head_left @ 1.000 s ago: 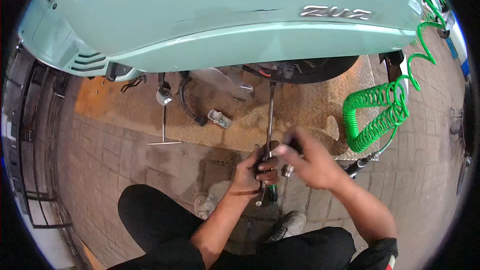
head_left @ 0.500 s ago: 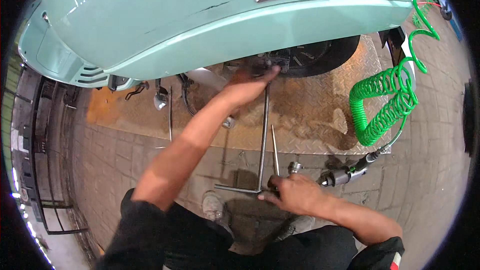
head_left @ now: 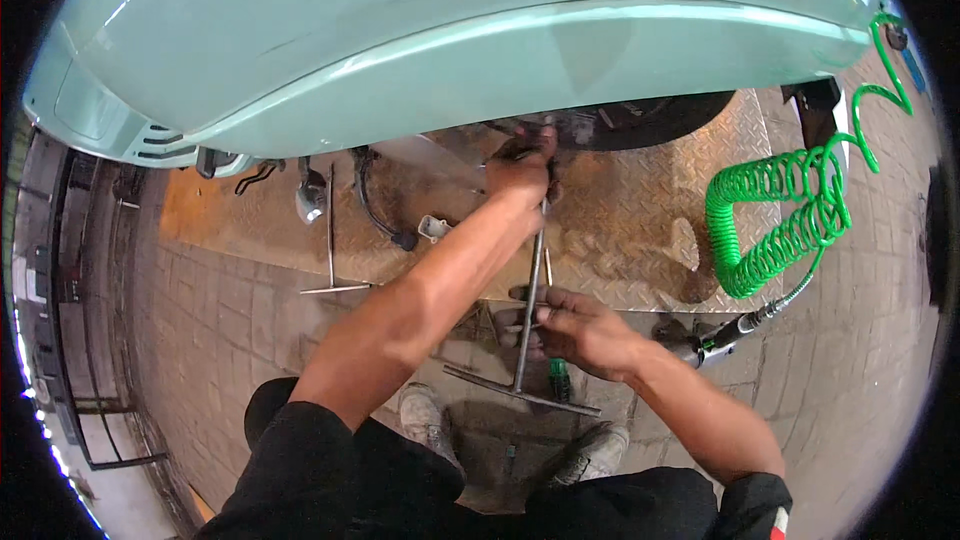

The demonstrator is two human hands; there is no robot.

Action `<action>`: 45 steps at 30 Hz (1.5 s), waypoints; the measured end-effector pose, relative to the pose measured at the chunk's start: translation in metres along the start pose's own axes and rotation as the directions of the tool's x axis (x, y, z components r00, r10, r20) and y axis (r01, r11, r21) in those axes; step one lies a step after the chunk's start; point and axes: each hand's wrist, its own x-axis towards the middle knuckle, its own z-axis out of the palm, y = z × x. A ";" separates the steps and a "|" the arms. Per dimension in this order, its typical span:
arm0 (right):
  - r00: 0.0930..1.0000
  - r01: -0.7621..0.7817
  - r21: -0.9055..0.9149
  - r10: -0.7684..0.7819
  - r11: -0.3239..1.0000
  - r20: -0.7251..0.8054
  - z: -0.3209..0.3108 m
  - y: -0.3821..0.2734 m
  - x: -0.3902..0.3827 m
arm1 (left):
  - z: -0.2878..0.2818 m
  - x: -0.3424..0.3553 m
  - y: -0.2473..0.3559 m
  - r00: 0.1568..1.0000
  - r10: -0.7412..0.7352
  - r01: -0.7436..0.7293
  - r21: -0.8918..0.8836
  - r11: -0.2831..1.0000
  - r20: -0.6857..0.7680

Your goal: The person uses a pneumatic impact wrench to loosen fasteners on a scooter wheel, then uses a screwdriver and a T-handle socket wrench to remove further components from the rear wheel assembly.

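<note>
A mint-green scooter body (head_left: 400,30) fills the top of the view. My left hand (head_left: 522,168) reaches far forward under it, fingers closed around the top end of a long steel T-handle wrench (head_left: 532,290) by the dark engine parts (head_left: 620,125). My right hand (head_left: 570,325) grips the wrench's shaft lower down, just above its crossbar (head_left: 520,390). The wrench stands nearly upright between both hands.
A second T-handle wrench (head_left: 330,240) stands on the diamond-plate ramp (head_left: 640,230) at the left. A green coiled air hose (head_left: 780,220) runs to an air tool (head_left: 715,342) on the paved floor at the right. My shoes (head_left: 425,415) rest below.
My left hand left the wrench handle and stretched forward to its top end under the scooter. The right hand moved up from the crossbar onto the shaft.
</note>
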 end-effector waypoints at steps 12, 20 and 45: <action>0.970 -0.073 -0.501 -0.056 0.862 -0.238 0.003 -0.002 0.020 | -0.010 0.000 0.007 0.967 -0.184 0.225 -0.252 0.941 0.176; 0.997 0.022 -0.201 -0.038 0.979 -0.074 0.003 -0.002 0.011 | -0.012 0.005 0.002 0.982 -0.133 0.157 -0.193 0.969 0.134; 0.960 -0.047 -0.293 -0.038 0.955 -0.278 0.021 -0.006 0.020 | -0.010 0.011 0.002 0.953 -0.193 0.236 -0.170 0.957 0.233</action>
